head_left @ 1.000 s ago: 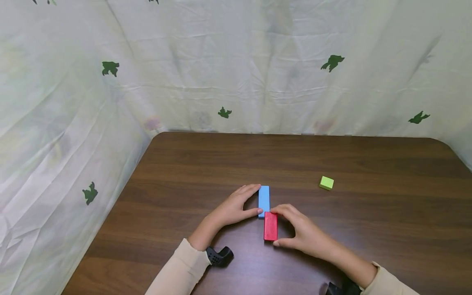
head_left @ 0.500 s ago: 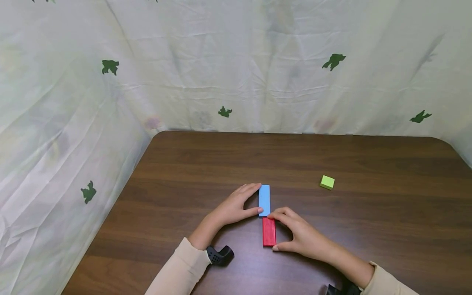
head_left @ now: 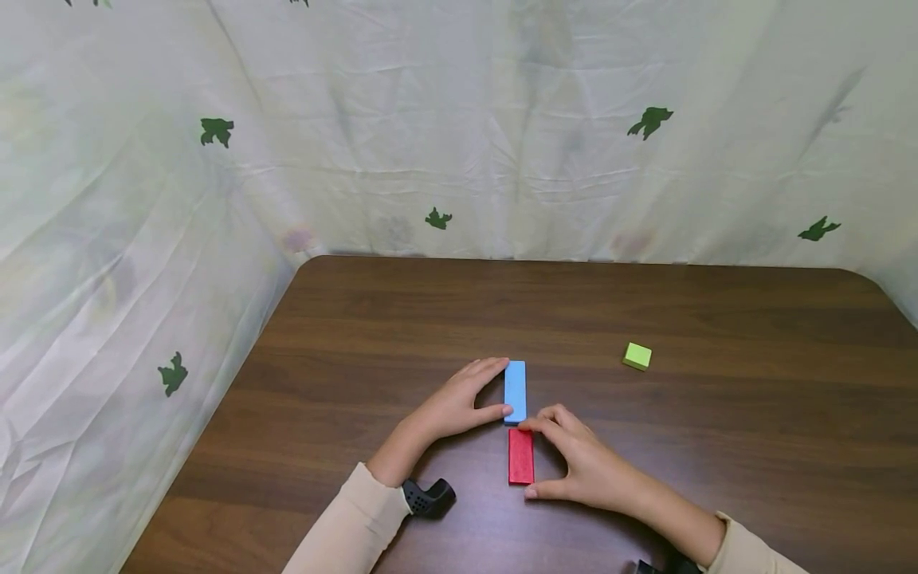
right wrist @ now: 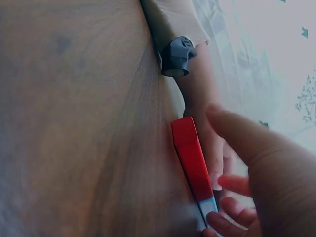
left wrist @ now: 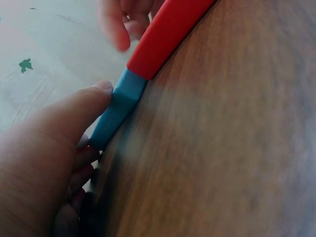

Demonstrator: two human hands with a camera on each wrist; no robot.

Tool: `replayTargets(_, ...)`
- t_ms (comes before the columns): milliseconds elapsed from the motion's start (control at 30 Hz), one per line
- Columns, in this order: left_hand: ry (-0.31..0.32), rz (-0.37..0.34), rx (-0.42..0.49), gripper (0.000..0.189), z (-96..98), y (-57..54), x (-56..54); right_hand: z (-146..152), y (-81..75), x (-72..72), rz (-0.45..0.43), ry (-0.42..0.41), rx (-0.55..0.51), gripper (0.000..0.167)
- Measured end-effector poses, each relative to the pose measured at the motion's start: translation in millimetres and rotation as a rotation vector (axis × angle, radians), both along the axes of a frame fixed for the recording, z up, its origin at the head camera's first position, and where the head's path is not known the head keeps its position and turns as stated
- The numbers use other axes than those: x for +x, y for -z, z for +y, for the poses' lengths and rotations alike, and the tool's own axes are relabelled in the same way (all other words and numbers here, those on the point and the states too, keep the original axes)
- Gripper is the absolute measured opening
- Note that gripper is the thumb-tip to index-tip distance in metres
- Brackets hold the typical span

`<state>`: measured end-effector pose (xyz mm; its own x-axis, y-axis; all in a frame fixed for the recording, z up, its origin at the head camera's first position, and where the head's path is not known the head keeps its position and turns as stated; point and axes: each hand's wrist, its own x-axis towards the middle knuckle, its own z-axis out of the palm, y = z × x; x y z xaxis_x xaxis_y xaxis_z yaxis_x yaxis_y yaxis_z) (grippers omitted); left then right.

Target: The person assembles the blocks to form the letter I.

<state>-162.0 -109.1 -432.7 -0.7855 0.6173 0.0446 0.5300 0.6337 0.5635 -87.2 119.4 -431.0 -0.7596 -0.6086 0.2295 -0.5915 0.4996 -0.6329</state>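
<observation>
A blue rectangular block (head_left: 515, 389) lies lengthwise on the table, pointing away from me. My left hand (head_left: 453, 405) spans its left side, thumb at the near end and fingertips at the far end; the thumb touches it in the left wrist view. Nearer me, a red rectangular block (head_left: 520, 458) lies almost in line with the blue one, a narrow gap showing between them from above. My right hand (head_left: 584, 461) hovers around the red block's right side, index finger by its far end. In the right wrist view the thumb stands off the red block (right wrist: 192, 163).
A small lime-green block (head_left: 637, 356) sits farther back to the right on the brown wooden table (head_left: 402, 319). Behind the table and along its left hangs a pale curtain (head_left: 502, 135) with green leaf-like shapes. Black camera mounts (head_left: 430, 499) sit on the wrists.
The red block has slid toward me and slightly left, from overlapping the blue block's side to below its near end. The right thumb has come off it. The left hand stays put.
</observation>
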Motion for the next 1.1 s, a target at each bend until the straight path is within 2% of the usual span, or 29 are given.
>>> replayTargets(167, 0.0, 0.0, -0.001, 0.07, -0.1, 0.6, 0.0, 0.4, 0.4, 0.2, 0.039, -0.015, -0.025, 0.049)
replayTargets(600, 0.007, 0.01, -0.002, 0.071, -0.6, 1.9, 0.3, -0.5, 3.9, -1.1, 0.143, -0.043, -0.034, 0.046)
replayTargets(1100, -0.005, 0.001, -0.002, 0.071, 0.0, 3.7, -0.2, 0.2, 7.9, -2.4, 0.133, -0.026, -0.054, 0.048)
